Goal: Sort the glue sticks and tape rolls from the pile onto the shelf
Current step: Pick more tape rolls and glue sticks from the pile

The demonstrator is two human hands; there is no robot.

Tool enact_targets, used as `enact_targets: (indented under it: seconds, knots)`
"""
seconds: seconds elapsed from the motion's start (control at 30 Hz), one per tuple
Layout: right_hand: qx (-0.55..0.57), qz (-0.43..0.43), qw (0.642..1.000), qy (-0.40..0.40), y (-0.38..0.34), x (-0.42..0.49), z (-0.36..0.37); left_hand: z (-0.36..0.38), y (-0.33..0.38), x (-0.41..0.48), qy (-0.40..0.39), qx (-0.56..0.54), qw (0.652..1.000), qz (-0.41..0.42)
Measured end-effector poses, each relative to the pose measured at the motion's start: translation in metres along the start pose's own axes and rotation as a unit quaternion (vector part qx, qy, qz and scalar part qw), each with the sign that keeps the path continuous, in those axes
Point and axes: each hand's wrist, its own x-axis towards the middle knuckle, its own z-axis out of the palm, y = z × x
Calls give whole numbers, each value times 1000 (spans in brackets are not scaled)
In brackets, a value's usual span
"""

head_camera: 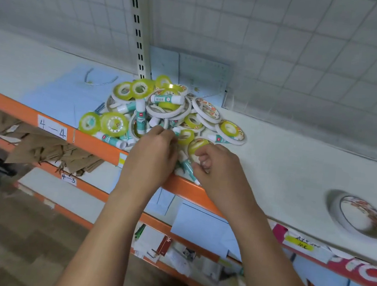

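Pinching a yellow tape roll at its rim, the right hand has thumb and forefinger curled round the ring at the near edge of the pile. The left hand is just beside it, fingers bent down into the pile. Whether they hold anything cannot be told, as the fingertips are hidden. A glue stick lies between the two hands, by the orange rail at the shelf front.

The pile sits on the white shelf, rolls and sticks mixed and overlapping. One lone roll, blurred, lies flat well apart to the right.

Assessment: rolls are light and stiff, best taken across the rim or through the hole. Sticks are light, smooth and likely to roll, so grip them round the barrel. Disturbing the heap may send items over the edge.
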Motion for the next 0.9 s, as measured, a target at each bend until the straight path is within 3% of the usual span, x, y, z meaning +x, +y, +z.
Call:
enact_targets:
  seconds: [0.27, 0.57, 0.9]
  knots:
    - [-40, 44, 998, -28, -7, 12, 27, 5, -12, 10, 11, 4, 1000, -19]
    - [18, 33, 998, 51, -8, 11, 5, 16, 3, 18, -2, 103, 994, -47]
    - [19, 40, 998, 50, 2, 5, 4, 30, 18, 9, 7, 105, 990, -97]
